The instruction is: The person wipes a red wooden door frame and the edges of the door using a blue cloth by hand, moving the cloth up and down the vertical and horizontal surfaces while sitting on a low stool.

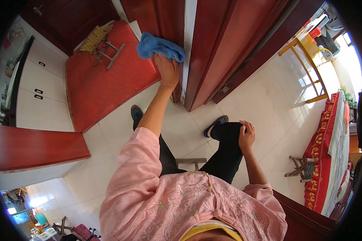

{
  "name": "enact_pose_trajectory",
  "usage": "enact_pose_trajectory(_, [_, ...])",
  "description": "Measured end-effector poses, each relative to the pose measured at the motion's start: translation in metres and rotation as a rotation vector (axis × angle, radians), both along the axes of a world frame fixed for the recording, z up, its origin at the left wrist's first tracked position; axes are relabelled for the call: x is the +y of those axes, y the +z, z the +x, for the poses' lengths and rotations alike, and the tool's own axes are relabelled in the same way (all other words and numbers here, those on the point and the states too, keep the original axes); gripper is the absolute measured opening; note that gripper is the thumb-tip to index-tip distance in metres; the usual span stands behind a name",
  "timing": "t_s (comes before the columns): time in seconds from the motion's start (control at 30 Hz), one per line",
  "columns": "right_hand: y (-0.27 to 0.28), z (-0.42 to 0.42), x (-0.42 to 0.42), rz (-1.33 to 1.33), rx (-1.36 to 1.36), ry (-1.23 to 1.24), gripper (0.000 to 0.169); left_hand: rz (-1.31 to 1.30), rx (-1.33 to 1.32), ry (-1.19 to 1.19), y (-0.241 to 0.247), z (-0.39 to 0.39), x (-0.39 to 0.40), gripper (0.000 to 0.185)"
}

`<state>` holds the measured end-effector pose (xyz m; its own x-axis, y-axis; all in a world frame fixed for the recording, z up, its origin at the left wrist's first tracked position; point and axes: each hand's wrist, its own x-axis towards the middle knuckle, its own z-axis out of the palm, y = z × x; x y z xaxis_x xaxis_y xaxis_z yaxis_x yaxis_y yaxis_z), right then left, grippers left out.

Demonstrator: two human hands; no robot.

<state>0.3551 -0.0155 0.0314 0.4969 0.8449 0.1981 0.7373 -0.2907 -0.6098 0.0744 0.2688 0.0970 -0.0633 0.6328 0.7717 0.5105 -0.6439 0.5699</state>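
My left hand (168,70) reaches forward and presses a folded blue cloth (160,47) against the dark red wooden door frame (171,18). The cloth covers the ends of my fingers. Next to it runs a narrow pale strip of wall (189,36), then a second red wooden frame (212,54). My right hand (246,135) rests at my right knee, its fingers curled together on the black trousers (226,150) and nothing seen in them. I sit low with my knees apart; part of a wooden stool (193,160) shows between my legs.
A red mat (105,81) at left bears a folding stool with a woven yellow seat (94,37). White cabinets (42,87) line that side. At right are a yellow wooden chair (312,69), a small folding stool (301,168) and a table with a red patterned cloth (318,162).
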Motion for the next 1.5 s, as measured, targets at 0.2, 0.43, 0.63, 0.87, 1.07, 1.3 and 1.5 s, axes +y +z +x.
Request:
enact_pose_trajectory(0.2, [0.004,0.000,0.004,-0.007,0.007,0.005,0.020,-0.064,0.000,0.133,-0.061,0.003,0.003,0.062])
enact_pose_trajectory(0.43, [0.005,0.002,0.003,-0.009,0.027,0.033,0.020,-0.213,-0.036,0.106,-0.114,0.006,-0.005,0.068])
enact_pose_trajectory(0.63, [0.003,0.004,0.005,-0.025,0.031,0.034,0.021,-0.204,-0.098,0.173,-0.145,0.011,-0.012,0.072])
enact_pose_trajectory(0.87, [0.009,0.000,0.002,-0.021,0.018,-0.012,0.021,-0.378,-0.152,0.062,-0.148,0.006,-0.017,0.075])
enact_pose_trajectory(1.07, [0.002,-0.005,0.002,-0.003,-0.013,-0.012,0.021,-0.363,-0.247,0.055,-0.152,-0.017,-0.025,0.047])
enact_pose_trajectory(1.3, [-0.004,0.004,-0.010,0.069,0.038,-0.072,0.018,-0.210,-0.147,-0.131,0.001,0.011,-0.062,0.021])
enact_pose_trajectory(1.5, [-0.005,-0.004,-0.008,0.149,0.019,-0.062,0.018,-0.006,-0.007,-0.400,0.100,0.042,-0.078,0.031])
